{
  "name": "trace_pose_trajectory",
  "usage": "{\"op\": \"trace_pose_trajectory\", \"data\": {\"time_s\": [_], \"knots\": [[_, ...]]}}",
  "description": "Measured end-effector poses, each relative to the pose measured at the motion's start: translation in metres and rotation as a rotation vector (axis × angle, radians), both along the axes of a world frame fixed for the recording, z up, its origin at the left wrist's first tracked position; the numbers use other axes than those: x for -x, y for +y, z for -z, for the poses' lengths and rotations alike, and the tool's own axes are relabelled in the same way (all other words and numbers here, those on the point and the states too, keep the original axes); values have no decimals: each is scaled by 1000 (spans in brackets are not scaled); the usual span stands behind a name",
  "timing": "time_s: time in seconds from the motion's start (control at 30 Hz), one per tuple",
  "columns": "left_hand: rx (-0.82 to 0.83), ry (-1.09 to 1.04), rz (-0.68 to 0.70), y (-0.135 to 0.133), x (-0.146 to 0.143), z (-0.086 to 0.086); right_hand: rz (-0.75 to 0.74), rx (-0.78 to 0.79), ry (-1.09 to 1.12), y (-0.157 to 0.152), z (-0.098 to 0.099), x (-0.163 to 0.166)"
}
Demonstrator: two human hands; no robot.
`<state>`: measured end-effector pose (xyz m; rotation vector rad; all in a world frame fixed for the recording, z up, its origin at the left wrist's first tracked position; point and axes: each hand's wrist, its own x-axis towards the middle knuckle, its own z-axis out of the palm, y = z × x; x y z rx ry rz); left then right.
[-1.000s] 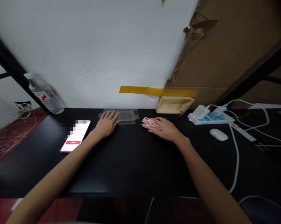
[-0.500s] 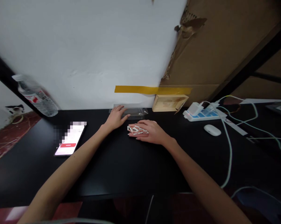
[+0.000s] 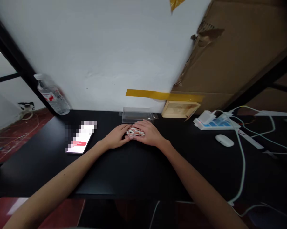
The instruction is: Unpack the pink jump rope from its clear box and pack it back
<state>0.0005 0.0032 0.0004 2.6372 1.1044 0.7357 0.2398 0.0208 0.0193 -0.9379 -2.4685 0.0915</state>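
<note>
A bunch of small pink-and-white sticks (image 3: 135,131) lies between my hands above the black desk; their exact kind is too small to make out. My right hand (image 3: 150,132) is curled around the right side of the bunch. From the left, my left hand (image 3: 116,136) presses against it, fingers bent and thumb reaching along the near side. Just behind the hands lies a clear plastic box (image 3: 133,116), partly covered by my right fingers.
A lit phone (image 3: 82,138) lies left, with a plastic bottle (image 3: 54,100) against the wall behind. A shallow wooden tray (image 3: 179,109) leans at the back. On the right are a power strip (image 3: 215,123), cables and a white mouse (image 3: 224,140) on the desk (image 3: 124,171).
My left hand has left the clear box and come toward me, onto the left side of the stick bunch. The right hand still holds the bunch. The view has shifted left.
</note>
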Motion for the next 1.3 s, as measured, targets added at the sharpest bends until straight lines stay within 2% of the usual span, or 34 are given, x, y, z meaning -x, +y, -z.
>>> {"op": "trace_pose_trajectory", "data": {"time_s": [0.1, 0.27, 0.47, 0.73, 1.0, 1.13, 1.3], "knots": [[1, 29, -15, 0, 0, -1, 21, 14, 23, 0, 2, -20], [29, 32, -9, -1, 0, -2, 62, 165, -70, 1, 12, -47], [24, 27, -7, -3, -1, -3, 80, 136, -87, -1, 11, -46], [39, 65, -51, -2, -1, 4, 79, 180, -67, -4, 18, -53], [42, 70, -38, -1, 0, 3, 68, 226, -40, -7, 7, -50], [41, 59, -34, -4, -2, -4, 42, 220, -22, -8, 3, -49], [-1, 138, 40, -7, -21, -17, -30, 170, 1, -8, 5, -46]]}}
